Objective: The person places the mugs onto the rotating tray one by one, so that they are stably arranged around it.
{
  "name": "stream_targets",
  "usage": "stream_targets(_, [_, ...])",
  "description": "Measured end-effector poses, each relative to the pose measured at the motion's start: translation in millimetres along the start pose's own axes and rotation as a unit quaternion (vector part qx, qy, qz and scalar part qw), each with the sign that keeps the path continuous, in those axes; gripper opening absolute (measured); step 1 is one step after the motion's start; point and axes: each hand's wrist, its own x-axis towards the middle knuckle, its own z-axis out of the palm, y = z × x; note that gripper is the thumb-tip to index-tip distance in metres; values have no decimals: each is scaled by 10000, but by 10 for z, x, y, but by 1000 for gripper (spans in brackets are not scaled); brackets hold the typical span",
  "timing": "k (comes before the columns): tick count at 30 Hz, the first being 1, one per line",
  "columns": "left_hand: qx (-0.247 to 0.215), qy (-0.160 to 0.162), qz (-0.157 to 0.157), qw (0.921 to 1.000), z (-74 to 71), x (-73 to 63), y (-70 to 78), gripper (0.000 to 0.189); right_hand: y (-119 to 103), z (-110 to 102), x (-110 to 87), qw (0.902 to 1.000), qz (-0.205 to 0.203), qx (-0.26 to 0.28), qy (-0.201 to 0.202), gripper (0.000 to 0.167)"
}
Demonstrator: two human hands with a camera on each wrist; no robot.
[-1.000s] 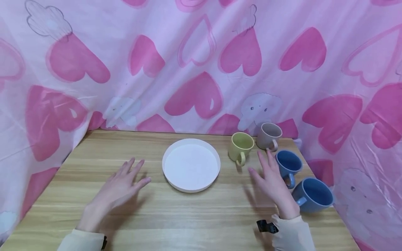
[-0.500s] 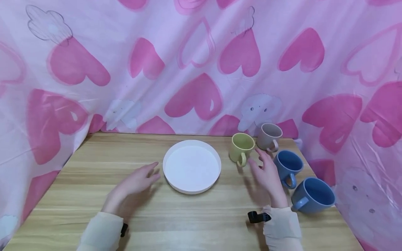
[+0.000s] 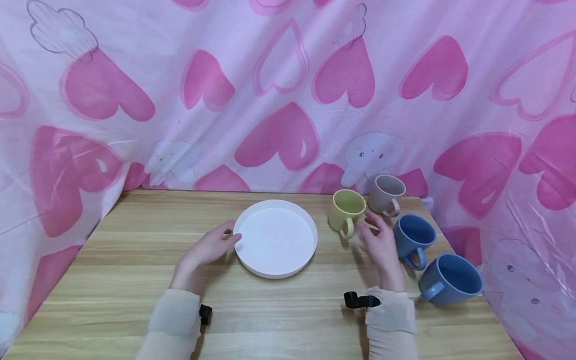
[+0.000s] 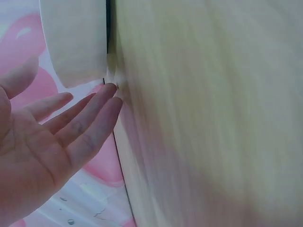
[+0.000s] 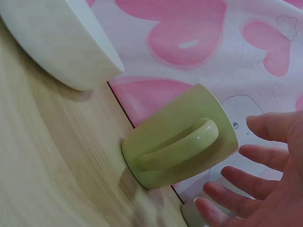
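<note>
A round white tray (image 3: 275,242) with a low rim lies mid-table. My left hand (image 3: 210,248) is at its left edge, thumb over the rim; in the left wrist view the fingers (image 4: 97,125) are spread beside the tray's wall (image 4: 75,42), and contact is unclear. To the right of the tray stands a green mug (image 3: 344,212), handle toward me. My right hand (image 3: 380,245) is just right of this mug. In the right wrist view its fingers (image 5: 253,184) are parted near the mug's rim, with a small gap visible.
A grey mug (image 3: 386,195) stands behind my right hand. Two blue mugs (image 3: 411,237) (image 3: 451,280) line the table's right side. A pink heart-patterned cloth (image 3: 279,75) hangs behind and beside the wooden table (image 3: 270,320).
My left hand has moved right and reached the white tray's left edge. My right hand has shifted slightly left, closer to the green mug. Tray and mugs have stayed in place.
</note>
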Motion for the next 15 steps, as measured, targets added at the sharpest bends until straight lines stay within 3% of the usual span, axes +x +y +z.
stream_targets(6, [-764, -136, -419, 9961, 17, 47, 3, 56, 22, 104, 20, 9985, 119, 529, 34, 47])
stream_targets(15, [-989, -84, -785, 9920, 52, 129, -9, 51, 121, 243, 32, 9921, 610, 1047, 311, 43])
